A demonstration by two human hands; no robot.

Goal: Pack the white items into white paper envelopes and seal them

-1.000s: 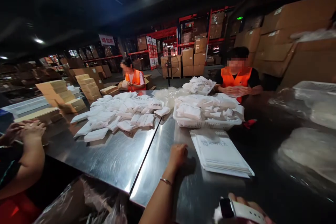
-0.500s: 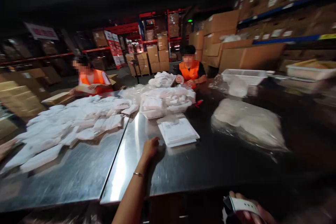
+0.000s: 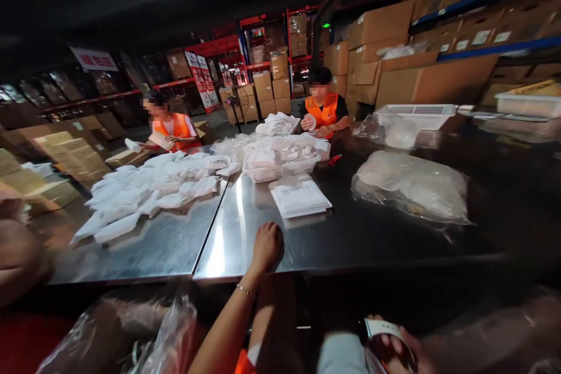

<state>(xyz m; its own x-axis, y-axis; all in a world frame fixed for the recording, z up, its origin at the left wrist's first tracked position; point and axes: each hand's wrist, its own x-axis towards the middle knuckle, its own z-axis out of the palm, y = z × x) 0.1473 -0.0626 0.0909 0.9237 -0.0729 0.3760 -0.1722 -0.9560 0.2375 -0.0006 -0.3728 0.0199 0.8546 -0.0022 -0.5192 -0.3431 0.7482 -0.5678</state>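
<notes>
My left hand (image 3: 269, 245), a thin bracelet at its wrist, is over the near edge of the metal table (image 3: 245, 239). Its fingers are curled in and nothing shows in them. Just beyond it lies a stack of flat white packets (image 3: 300, 196), apart from the hand. Low in the view, below the table's edge, my right hand (image 3: 405, 350) is closed around a pale strap with small dark holes (image 3: 385, 328). The strap looks like a watch band; a dark part beneath it is mostly hidden.
White packets (image 3: 149, 190) spread across the left; a filled white basket (image 3: 263, 173) stands behind the stack. A clear bag (image 3: 412, 184) lies right. Two people in orange vests (image 3: 326, 108) are across the table. Clear plastic (image 3: 166, 327) hangs below left; a blurred arm (image 3: 17, 251) is beside me.
My left hand has drawn back from beside the packet stack to the table's near edge. My right hand, with the strap, has shifted slightly left. The view has turned and tilted.
</notes>
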